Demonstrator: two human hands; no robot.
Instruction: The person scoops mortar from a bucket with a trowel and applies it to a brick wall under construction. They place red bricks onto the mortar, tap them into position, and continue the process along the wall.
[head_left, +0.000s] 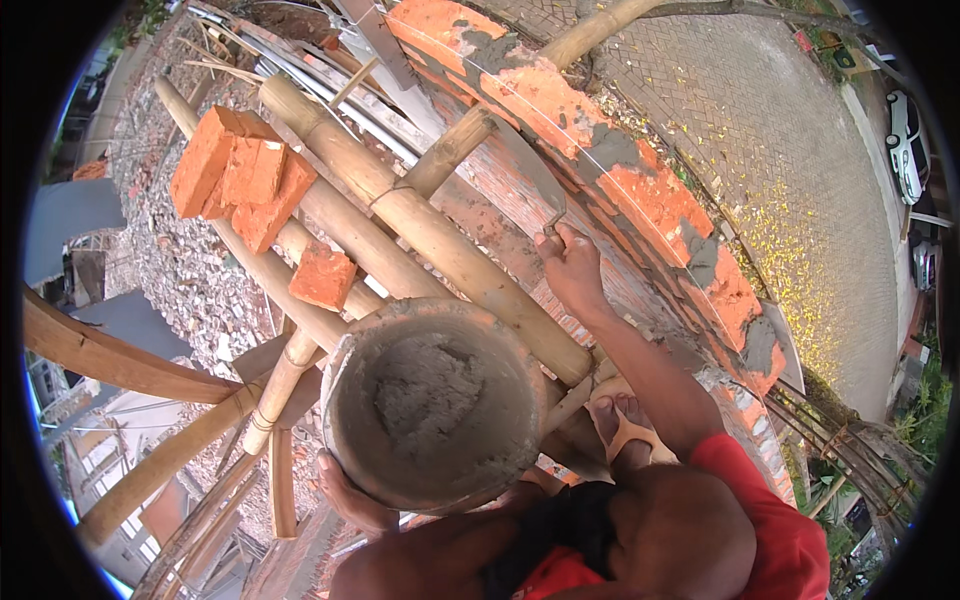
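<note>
My right hand is closed round the handle of a trowel, whose grey blade reaches up beside the brick wall. Grey mortar and orange bricks make up the top course of that wall, with a thin string stretched along it. In front of my knees a round bucket rests by the bamboo poles. Wet grey mortar lies in its bottom. My left hand grips the bucket's lower left side, its fingers partly hidden.
Several orange bricks are piled on the bamboo poles at upper left, with a single brick nearer the bucket. Rubble covers the ground far below. Beyond the wall runs a paved road with a parked white car.
</note>
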